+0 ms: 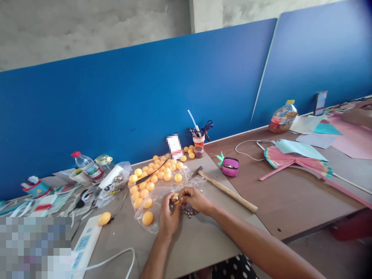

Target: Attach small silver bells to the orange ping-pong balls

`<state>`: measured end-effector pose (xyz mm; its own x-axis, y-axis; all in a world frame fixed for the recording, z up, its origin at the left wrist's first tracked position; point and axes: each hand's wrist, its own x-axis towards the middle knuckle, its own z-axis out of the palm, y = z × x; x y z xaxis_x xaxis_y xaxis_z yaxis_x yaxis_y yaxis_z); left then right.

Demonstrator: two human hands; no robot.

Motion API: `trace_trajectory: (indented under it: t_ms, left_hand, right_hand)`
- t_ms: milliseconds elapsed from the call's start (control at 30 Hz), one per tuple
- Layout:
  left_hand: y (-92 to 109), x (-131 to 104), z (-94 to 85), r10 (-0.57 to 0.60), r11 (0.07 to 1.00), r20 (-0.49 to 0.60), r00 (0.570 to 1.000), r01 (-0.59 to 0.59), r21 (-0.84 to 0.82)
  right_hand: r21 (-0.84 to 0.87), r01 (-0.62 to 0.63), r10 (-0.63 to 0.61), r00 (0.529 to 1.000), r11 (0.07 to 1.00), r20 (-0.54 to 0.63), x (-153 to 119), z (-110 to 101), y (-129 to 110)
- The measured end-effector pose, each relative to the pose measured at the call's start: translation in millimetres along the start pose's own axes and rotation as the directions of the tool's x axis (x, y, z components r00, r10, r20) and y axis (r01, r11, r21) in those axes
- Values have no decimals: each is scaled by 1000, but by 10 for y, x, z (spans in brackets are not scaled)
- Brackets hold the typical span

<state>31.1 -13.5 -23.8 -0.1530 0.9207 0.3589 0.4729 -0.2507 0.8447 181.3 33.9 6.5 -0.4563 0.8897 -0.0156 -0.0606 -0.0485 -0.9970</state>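
My left hand (168, 221) is closed around an orange ball (176, 196) that looks like a table tennis ball, with shiny metallic bits on its near side. My right hand (193, 198) pinches at the ball's right side; whatever lies between those fingertips is hidden. Small silver beads or bells (190, 212) lie on the table just under my right hand. Behind and left of my hands, many loose orange balls (154, 179) sit on a clear plastic bag (162, 190). A hammer (226, 190) with a wooden handle rests to the right.
A white power strip (87, 244) lies at the left, an orange ball (104, 218) beside it. Bottles (90, 167) and cables stand behind. Further back are a cup of scissors (198, 140) and a purple pouch (230, 166). A pink fan (296, 161) and another person's hand (357, 116) are at right.
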Motion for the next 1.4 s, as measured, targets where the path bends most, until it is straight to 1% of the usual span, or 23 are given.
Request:
trace_trajectory:
  t_ms: [333,500,700,867,1067,1200,1300,1400]
  left_hand:
    - [35,-6,-5,13,998,0,1000,-13,55]
    - [37,0,-2,47,995,0,999,-46,86]
    - [47,-15,-10,43,990,27,999,-47,136]
    - [26,-26,-12,75,982,31,997,-80,171]
    - [25,-31,-13,119,971,36,992,-124,205]
    - [38,-43,-20,150,969,67,986,-161,189]
    - [42,-38,-15,128,976,65,990,-137,170]
    - [49,-13,-10,61,989,22,998,-63,133]
  right_hand:
    - [-13,-28,28,999,1000,20,1,-18,-14]
    - [-46,-66,65,998,997,-18,2,6,-10]
    - [-50,-99,94,991,994,-93,-13,51,-38]
    - [30,-124,126,988,992,-84,-18,78,-27]
    - [9,-130,130,983,991,-126,-2,94,53]
    - [-13,-151,148,982,988,-121,-7,103,62]
    - [-10,-153,150,981,988,-124,12,107,57]
    - [3,-108,107,990,994,-97,45,80,24]
